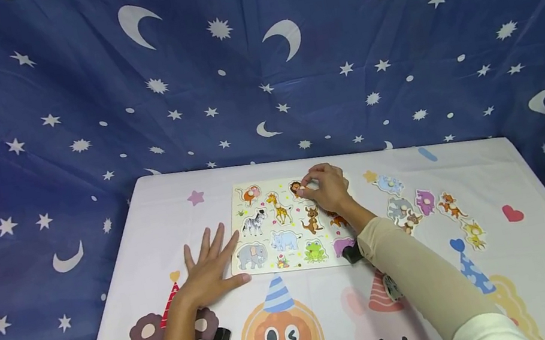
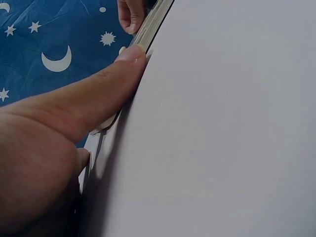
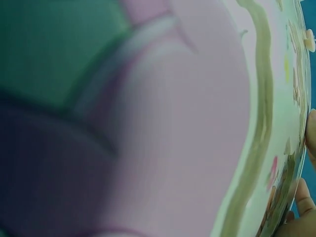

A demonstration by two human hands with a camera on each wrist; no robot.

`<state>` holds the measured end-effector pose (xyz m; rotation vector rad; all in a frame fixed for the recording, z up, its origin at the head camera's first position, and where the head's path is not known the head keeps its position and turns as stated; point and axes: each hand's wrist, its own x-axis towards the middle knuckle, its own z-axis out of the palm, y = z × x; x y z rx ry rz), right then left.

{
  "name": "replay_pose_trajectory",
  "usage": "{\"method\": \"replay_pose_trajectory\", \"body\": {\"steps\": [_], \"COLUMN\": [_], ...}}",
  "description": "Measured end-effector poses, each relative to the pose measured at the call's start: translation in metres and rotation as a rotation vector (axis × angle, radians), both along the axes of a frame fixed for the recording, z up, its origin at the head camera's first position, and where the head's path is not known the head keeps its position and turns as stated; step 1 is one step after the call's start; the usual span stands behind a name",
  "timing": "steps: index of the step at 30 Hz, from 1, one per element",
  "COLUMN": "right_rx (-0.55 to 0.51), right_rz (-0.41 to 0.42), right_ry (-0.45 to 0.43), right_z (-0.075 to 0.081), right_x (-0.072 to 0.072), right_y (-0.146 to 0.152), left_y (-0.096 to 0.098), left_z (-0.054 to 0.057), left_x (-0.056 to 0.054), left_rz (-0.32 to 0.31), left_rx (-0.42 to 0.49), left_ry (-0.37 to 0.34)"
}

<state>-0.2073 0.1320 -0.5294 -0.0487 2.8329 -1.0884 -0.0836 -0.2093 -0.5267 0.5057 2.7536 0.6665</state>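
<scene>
Left hand (image 1: 209, 278) splayed, fingers straight, against left edge of cream, rectangular, wooden-looking animal board (image 1: 295, 256), likely steadying it. Right hand (image 1: 329, 187) pinches brown-maned lion piece (image 1: 295, 188) at board's upper right, probably for control. Colourful animal-shaped cutouts (image 1: 425, 202) lie right of board.

A cream, rectangular puzzle board (image 1: 294, 256) lies flat on the white counter (image 1: 165, 213), showing a striped zebra (image 1: 253, 224) and green frog (image 1: 314, 251) among other colourful animals. Near its far edge, the right hand (image 1: 327, 187) pinches a brown-maned lion figure (image 1: 295, 189), partly hiding it.
</scene>
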Motion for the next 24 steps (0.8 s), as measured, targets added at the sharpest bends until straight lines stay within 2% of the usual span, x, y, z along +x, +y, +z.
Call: {"method": "replay_pose_trajectory", "body": {"steps": [9,14,19,24], "right_rx": [-0.001,-0.134,-0.251,-0.367], "right_rz": [0.039,0.081,0.067,0.004], "right_ry": [-0.031,-0.005,0.036,0.061], "right_z": [0.005,0.015,0.033,0.062], "right_x": [-0.001,0.001,0.008,0.021], "right_y": [0.001,0.007,0.021,0.048], "left_y": [-0.002,-0.003,-0.004,-0.001], "left_z": [0.000,0.001,-0.001,-0.001], "left_x": [0.000,0.000,0.000,0.001], "left_rz": [-0.003,0.001,0.000,-0.003], "left_rx": [0.000,-0.007,-0.012,-0.008], "left_ry": [0.007,0.014,0.012,0.016]}}
